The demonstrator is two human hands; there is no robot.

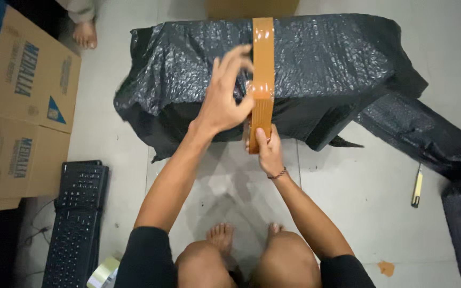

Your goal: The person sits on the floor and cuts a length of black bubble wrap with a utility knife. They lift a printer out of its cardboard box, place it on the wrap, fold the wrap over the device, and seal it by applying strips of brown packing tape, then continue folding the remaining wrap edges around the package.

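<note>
So the person is crouched on the tiled floor [380, 176] in front of a big parcel wrapped in black bubble wrap [326, 64], which sits on the floor toward the far edge of the view. A strip of brown packing tape [263, 53] runs over the top of the parcel and down its near face. The right hand [268, 152] is clenched around the tape roll [259, 128], held edge-on against the near side of the parcel, so you only see the roll as a narrow brown band and can't tell how much tape it carries. The left hand [224, 98] is open with fingers spread, resting on the wrap just left of the strip; the fingertips seem to touch the tape's edge but it's hard to say for sure.

A loose length of the same black wrap [428, 138] trails off to the right and gets cut off by the right edge. A yellow utility knife [416, 186] lies on the floor beside it, well apart from the hands. On the left are stacked cardboard boxes [22, 106], partly out of view, and a black keyboard [78, 213] on the floor near them. A clear tape roll [102, 272] peeks in at the bottom edge, half hidden. Someone else's bare foot [85, 33] shows at the top left, the rest of them out of view
</note>
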